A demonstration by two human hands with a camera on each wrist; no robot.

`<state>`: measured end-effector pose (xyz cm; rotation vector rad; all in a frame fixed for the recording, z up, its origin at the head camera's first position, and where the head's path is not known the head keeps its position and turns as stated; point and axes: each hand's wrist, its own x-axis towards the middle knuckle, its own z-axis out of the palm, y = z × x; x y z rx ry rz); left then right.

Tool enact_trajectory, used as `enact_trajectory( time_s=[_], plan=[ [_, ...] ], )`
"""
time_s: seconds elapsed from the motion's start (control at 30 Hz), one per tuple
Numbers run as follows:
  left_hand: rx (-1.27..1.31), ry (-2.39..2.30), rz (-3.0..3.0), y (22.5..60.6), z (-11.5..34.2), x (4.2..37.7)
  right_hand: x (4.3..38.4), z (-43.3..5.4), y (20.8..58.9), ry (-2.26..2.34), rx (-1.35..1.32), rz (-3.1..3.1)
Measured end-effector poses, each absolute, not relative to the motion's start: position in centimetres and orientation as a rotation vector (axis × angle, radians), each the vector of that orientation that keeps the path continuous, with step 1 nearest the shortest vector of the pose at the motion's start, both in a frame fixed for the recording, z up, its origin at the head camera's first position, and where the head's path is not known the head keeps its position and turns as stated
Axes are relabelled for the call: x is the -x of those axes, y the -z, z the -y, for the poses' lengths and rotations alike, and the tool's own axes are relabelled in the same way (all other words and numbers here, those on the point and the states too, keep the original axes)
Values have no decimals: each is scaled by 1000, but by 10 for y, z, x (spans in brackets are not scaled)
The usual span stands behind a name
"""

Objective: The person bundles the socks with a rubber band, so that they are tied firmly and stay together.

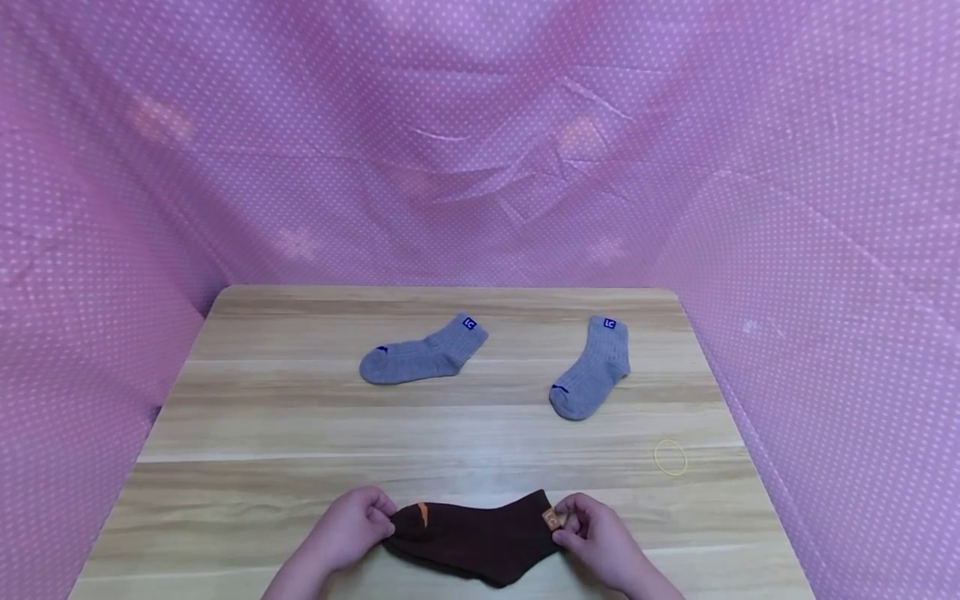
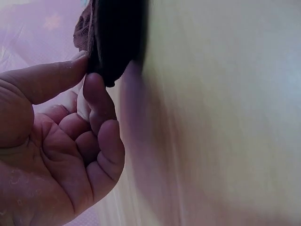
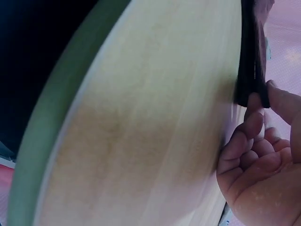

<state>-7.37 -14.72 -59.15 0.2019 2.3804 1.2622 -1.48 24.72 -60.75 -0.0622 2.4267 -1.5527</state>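
Note:
A dark brown sock (image 1: 480, 537) with an orange toe mark and an orange cuff label is stretched between both hands near the front of the table. My left hand (image 1: 352, 527) pinches its toe end between thumb and index finger. At the cuff, beside the label, my right hand (image 1: 597, 537) pinches the other end. In the left wrist view the toe of the brown sock (image 2: 120, 37) hangs from the fingertips, a little off the tabletop. The right wrist view shows the cuff of the brown sock (image 3: 251, 61) between thumb and fingers.
Two grey socks lie flat farther back: a left grey sock (image 1: 423, 354) and a right grey sock (image 1: 592, 371), each with a blue label. A thin yellow rubber band (image 1: 671, 457) lies at the right of the wooden table (image 1: 300, 433). Pink dotted cloth (image 1: 480, 167) surrounds the table.

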Motion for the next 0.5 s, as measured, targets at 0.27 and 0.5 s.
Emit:
enact_trajectory(
  time_s=[0.27, 0.5],
  plan=[
    [-210, -1240, -2448, 590, 147, 75, 15, -246, 604, 1525, 93, -2431],
    [-117, -1198, -2521, 591, 140, 75, 13, -247, 608, 1510, 117, -2426]
  ],
)
